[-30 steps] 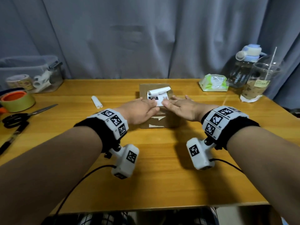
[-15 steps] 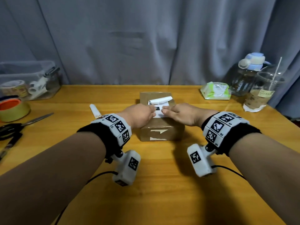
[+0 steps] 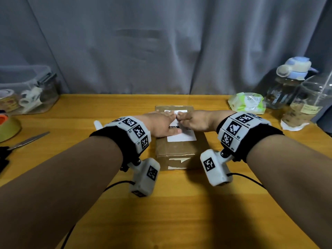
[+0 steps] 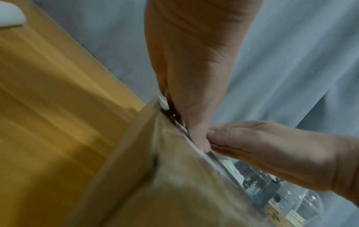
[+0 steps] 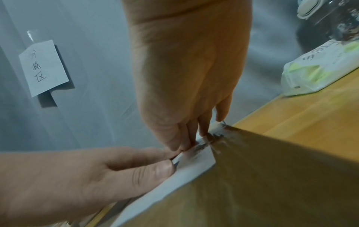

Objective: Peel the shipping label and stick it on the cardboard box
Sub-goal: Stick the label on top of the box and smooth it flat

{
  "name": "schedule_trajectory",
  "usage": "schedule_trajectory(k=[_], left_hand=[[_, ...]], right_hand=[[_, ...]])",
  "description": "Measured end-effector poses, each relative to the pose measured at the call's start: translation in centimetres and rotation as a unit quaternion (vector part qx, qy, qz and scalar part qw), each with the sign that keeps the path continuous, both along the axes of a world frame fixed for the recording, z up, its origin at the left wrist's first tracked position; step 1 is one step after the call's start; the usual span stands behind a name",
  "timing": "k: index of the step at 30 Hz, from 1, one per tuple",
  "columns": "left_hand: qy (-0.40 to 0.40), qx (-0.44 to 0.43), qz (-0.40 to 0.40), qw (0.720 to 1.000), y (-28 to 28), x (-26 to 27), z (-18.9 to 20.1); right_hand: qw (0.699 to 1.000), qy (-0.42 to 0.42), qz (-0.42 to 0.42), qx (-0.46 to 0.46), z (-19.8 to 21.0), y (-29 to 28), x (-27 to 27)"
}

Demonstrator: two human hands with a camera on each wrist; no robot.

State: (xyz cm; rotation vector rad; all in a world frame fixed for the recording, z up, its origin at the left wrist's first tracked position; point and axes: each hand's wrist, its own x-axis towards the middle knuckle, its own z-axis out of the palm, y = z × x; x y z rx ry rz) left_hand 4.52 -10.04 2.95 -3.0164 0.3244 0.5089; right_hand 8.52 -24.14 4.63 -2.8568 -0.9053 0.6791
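A brown cardboard box point(image 3: 179, 150) stands at the middle of the wooden table point(image 3: 179, 203). The white shipping label point(image 3: 181, 137) lies flat on the box top. My left hand point(image 3: 170, 121) rests on the label's left part with straight fingers, thumb stretched along it. From the right, my right hand point(image 3: 186, 120) presses its fingertips on the label's far part, touching the left fingertips. In the right wrist view, straight right fingers point(image 5: 184, 138) push down on the label point(image 5: 190, 165). The left wrist view shows the left fingers point(image 4: 200, 141) on the box point(image 4: 155, 184).
A white paper roll point(image 3: 98, 124) lies behind my left wrist. Scissors point(image 3: 27, 141), a tape roll point(image 3: 7, 128) and a clear bin point(image 3: 27, 90) stand at the left. At the back right are a wipes pack point(image 3: 248, 103), a bottle point(image 3: 287, 87) and a cup point(image 3: 305, 105).
The label's curled far end now lies flat on the box. Both hands have slid forward over the label, and their fingertips meet near its far edge.
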Motion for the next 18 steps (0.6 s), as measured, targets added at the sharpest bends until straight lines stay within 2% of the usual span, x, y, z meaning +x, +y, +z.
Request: schedule_trajectory(k=[9,16,18], left_hand=[[0.042,0.03,0.003,0.999,1.0,2.2,0.4],[0.017,0.013,0.129,0.991,2.6,1.1,-0.5],[-0.023,0.005,0.139,0.99,3.0,0.5,-0.6]], right_hand=[[1.0,-0.014,0.006,-0.01,-0.8,1.2,1.9],[0.995,-0.006,-0.096,-0.036,-1.9,-1.2,1.6],[0.993,-0.016,-0.109,-0.033,-1.5,-1.7,1.5]])
